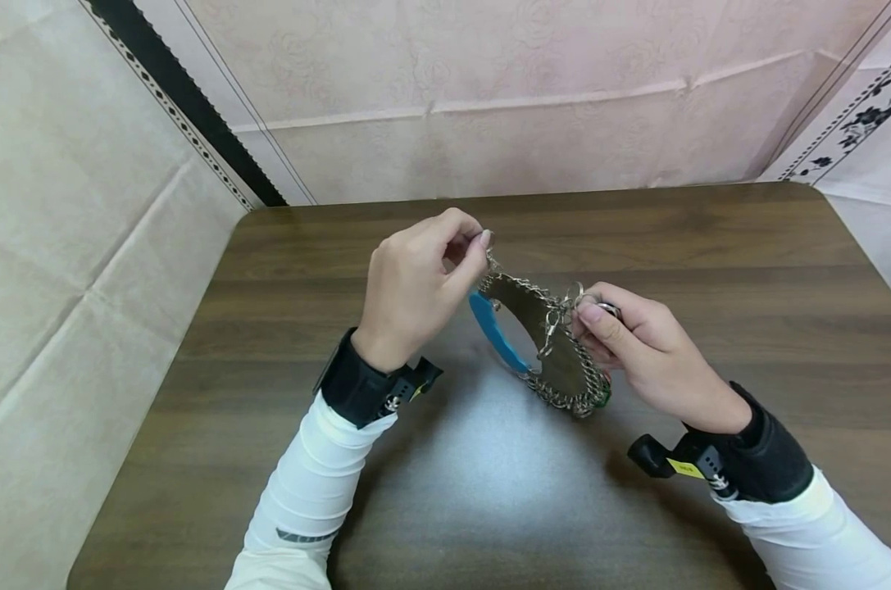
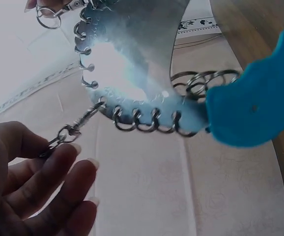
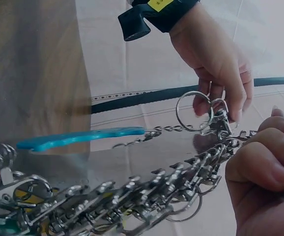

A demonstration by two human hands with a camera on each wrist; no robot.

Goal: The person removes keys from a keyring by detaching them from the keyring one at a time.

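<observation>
In the head view, the left hand (image 1: 421,291) is pinching a small metal clasp (image 1: 491,260) near the centre of the frame, while the right hand (image 1: 640,348), a little apart from it at right of centre, is gripping metal fittings with its thumb and fingers. Between the hands, a curved metal plate (image 1: 565,365) is hanging above the wooden table (image 1: 489,500), its blue handle (image 1: 498,332) facing left and its linked rings (image 1: 581,356) running along the edge. Both forearms are reaching in from the lower corners in white sleeves (image 1: 297,492). In the left wrist view, the left hand is holding its clasp at lower left, the clasp hooking into a hole in the plate; fingertips at the top left are touching another ring, and the handle is filling the right side. In the right wrist view, the right hand is curling its fingers at the lower right, the left hand is pinching at upper right beside a large ring (image 3: 178,114), and the plate's clips are crowding the lower left.
</observation>
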